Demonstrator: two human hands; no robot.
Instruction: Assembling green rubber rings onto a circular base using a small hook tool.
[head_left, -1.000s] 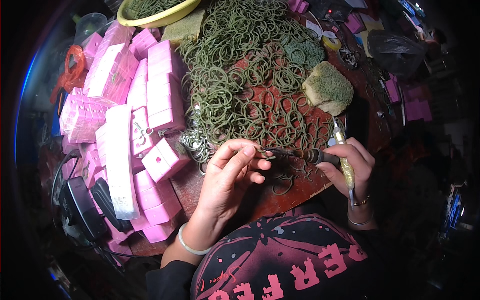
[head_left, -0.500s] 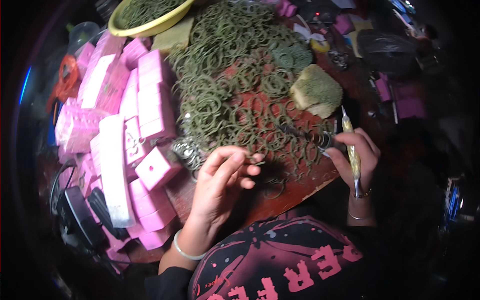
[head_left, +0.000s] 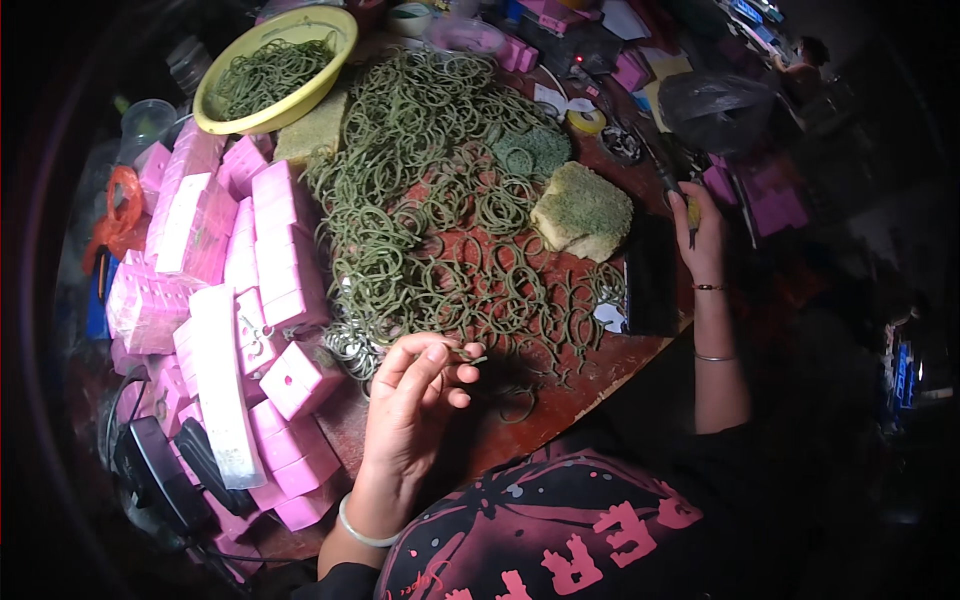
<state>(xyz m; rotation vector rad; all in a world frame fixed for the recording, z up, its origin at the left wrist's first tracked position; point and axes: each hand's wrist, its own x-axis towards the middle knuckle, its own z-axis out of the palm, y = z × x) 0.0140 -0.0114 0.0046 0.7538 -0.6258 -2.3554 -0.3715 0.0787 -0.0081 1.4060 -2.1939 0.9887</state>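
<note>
My left hand (head_left: pixel 415 395) is closed in a pinch near the table's front edge, gripping a small green ring (head_left: pixel 478 359), mostly hidden by the fingers. To the right, my right hand (head_left: pixel 703 240) is stretched forward, closed around a slim tool with a yellow handle (head_left: pixel 693 207) and a pointed end. A dark pen-shaped tool (head_left: pixel 667 178) is at its fingertips; whether the fingers still grip it is hard to tell. Many loose green rings (head_left: pixel 400 200) cover the red table (head_left: pixel 560 400). A greenish-yellow sponge-like block (head_left: pixel 583 210) lies between the rings and my right hand.
Pink blocks (head_left: pixel 285 275) are stacked along the left, with a white strip (head_left: pixel 225 390) on top. A yellow basin (head_left: pixel 330 75) of green rings stands at the far left. Silvery rings (head_left: pixel 350 350) lie beside the blocks. A black plastic bag (head_left: pixel 715 110) sits far right.
My right hand has moved away from me with the dark pen-shaped tool, from over the rings' right side to the far right. My left hand keeps its pinch. The view has shifted.
</note>
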